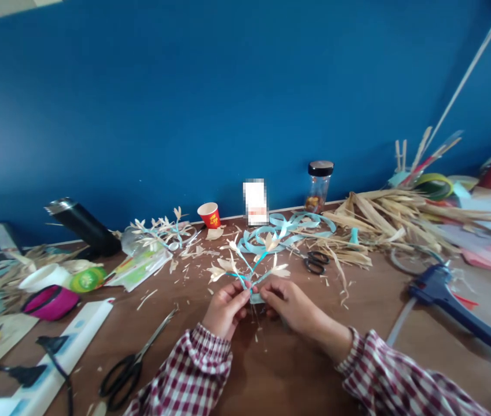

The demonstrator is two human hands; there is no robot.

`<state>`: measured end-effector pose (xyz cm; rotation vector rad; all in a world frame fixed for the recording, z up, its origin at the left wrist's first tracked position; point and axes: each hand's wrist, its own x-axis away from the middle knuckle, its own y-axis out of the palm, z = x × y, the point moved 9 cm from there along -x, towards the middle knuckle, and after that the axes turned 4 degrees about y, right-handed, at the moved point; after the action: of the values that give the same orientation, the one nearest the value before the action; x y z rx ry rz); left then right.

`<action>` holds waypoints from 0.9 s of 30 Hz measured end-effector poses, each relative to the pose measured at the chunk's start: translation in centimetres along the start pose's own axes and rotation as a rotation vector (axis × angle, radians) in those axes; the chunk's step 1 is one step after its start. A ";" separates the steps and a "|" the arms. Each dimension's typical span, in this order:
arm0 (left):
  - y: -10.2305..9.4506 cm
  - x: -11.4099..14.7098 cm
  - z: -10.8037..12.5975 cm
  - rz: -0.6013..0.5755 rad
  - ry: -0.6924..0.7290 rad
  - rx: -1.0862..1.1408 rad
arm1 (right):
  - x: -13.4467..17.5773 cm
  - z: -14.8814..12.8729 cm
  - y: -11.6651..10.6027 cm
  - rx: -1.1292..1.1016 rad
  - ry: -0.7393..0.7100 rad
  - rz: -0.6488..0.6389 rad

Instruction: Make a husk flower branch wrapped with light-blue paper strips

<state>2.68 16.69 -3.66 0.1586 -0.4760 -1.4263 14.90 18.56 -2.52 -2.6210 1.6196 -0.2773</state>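
Note:
Between my hands, in the middle of the view, stands a spray of cream husk flowers (pixel 270 244) on stems wrapped in light-blue tape. My left hand (pixel 229 306) pinches the joined stems between thumb and fingers. My right hand (pixel 287 301) is closed on the light-blue tape (pixel 255 298) at the base of the stems, close beside the left. Thin wire ends hang below the fingers. Behind the spray, loops of light-blue ribbon (pixel 286 228) lie on the table. Small black-handled scissors (pixel 316 263) rest to the right of the flowers.
Large scissors (pixel 126 372) and a power strip (pixel 72 346) lie at left. A blue glue gun (pixel 438 289) is at right, below dried husks (pixel 384 216). A red paper cup (pixel 209 215), a jar (pixel 318 186) and a black flask (pixel 84 225) stand along the wall.

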 end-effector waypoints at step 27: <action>-0.4 0.7 -0.7 0.190 0.099 -0.148 | 0.2 0.6 0.2 -0.072 0.125 0.070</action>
<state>2.62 15.87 -4.28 0.0623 -0.2944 -1.2556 14.93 18.30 -3.16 -2.6414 1.7875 -0.3945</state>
